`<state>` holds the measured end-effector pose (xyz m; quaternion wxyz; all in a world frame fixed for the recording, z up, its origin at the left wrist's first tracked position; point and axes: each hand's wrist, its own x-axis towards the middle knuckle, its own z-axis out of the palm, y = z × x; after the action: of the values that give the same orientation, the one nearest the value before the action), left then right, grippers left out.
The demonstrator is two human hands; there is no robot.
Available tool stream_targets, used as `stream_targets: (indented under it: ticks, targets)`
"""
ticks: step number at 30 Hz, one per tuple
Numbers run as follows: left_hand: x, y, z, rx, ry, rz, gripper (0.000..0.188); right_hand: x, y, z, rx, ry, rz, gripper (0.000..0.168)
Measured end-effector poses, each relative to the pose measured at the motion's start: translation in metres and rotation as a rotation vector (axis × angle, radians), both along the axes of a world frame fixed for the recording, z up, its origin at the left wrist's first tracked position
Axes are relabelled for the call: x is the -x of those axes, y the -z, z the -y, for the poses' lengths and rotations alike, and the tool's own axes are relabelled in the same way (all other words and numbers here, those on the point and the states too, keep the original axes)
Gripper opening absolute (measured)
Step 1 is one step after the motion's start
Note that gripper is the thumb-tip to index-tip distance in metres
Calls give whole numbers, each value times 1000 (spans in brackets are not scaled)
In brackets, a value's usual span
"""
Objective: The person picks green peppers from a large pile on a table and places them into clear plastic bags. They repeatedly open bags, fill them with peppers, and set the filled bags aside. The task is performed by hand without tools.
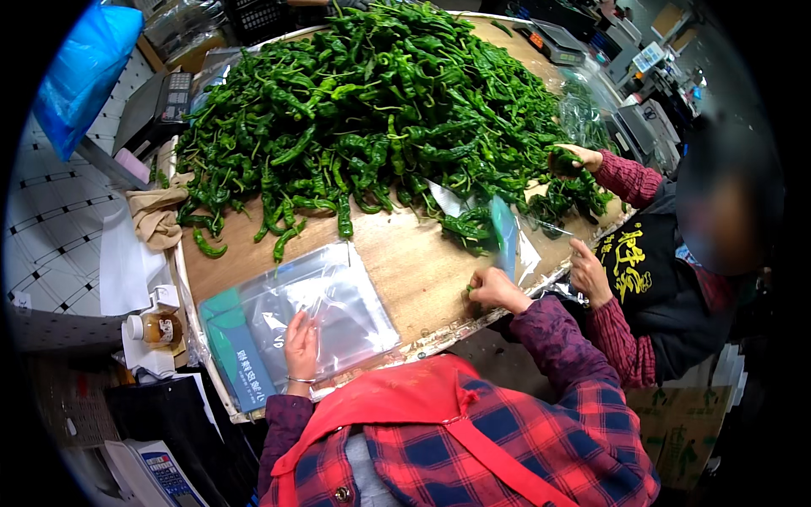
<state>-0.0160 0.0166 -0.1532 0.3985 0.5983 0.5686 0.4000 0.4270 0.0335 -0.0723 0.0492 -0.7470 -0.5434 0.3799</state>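
My left hand rests on a stack of clear plastic bags with a green and blue printed band, at the table's near left. Its fingers are extended and do not visibly grip anything. To the right, near the table's front edge, my right hand is curled, with a small green bit showing at its fingers, apparently part of a pepper. Beyond both hands rises a large heap of green peppers. A few loose peppers lie between the heap and the bags.
At the right, a co-worker's hand holds a clear bag, and their other hand grasps peppers. A scale stands at the left, another scale at the far right. A beige cloth and a jar are by the left edge.
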Motion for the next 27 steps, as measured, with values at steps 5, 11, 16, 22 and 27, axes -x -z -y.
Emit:
stream_targets:
  ticks: [5,11,16,22,27]
  targets:
    - [-2,0,-2,-3,8,-21,26,38,35,40,-204,-76,322,27]
    - [-3,-5,-4,-2,8,-17,24,21,46,29,-304,-58,385,24]
    - [0,-1,-6,-29,44,-56,24,-3,54,36,-297,80,245,10]
    - [5,-19,-4,81,92,55,23,-3,-30,77,546,-605,-200,22]
    - [17,-7,-5,-126,186,-156,27,80,-59,25,-114,-220,-344,54]
